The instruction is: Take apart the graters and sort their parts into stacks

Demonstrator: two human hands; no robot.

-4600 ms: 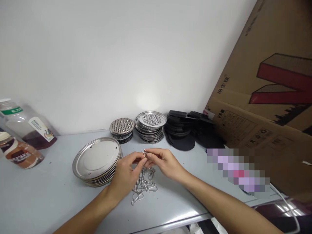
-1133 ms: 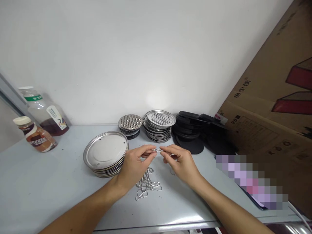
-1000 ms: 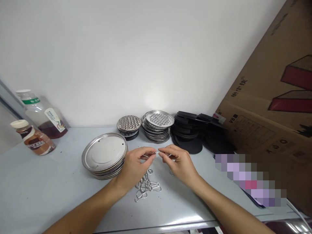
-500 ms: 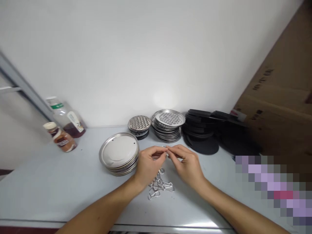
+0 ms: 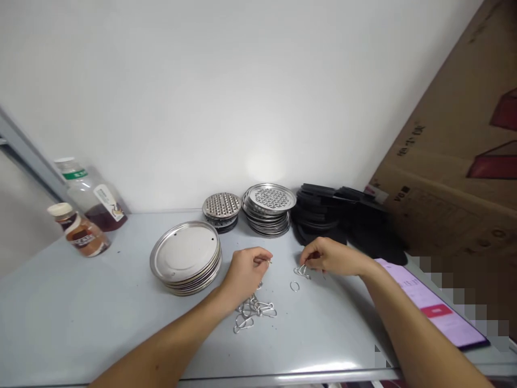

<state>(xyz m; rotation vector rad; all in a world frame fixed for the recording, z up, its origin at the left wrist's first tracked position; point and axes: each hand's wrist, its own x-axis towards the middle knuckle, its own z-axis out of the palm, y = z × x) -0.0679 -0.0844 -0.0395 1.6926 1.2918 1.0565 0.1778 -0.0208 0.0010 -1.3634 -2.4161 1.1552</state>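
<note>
My left hand [image 5: 245,272] is above the table with thumb and fingers pinched together. A tiny bit of metal sticks out at its fingertips, too small to name. Lower down, my right hand [image 5: 334,256] has its fingertips closed on a bent metal wire clip [image 5: 301,270] at the tabletop. Just in front of that clip lies a loose metal ring [image 5: 294,286]. Several more wire clips [image 5: 250,310] are heaped on the table below my left wrist, partly overlapping one another.
A stack of round metal lids [image 5: 186,253] stands left. Behind are small grater discs [image 5: 222,206], larger grater discs [image 5: 271,199] and black plastic parts [image 5: 319,210]. Two bottles [image 5: 83,234] [image 5: 100,202] stand far left. A phone [image 5: 436,307] and cardboard box [image 5: 456,188] are right.
My hands were together at their fingertips; now they are apart. The right hand has moved right and down to a wire clip. The view has shifted slightly right.
</note>
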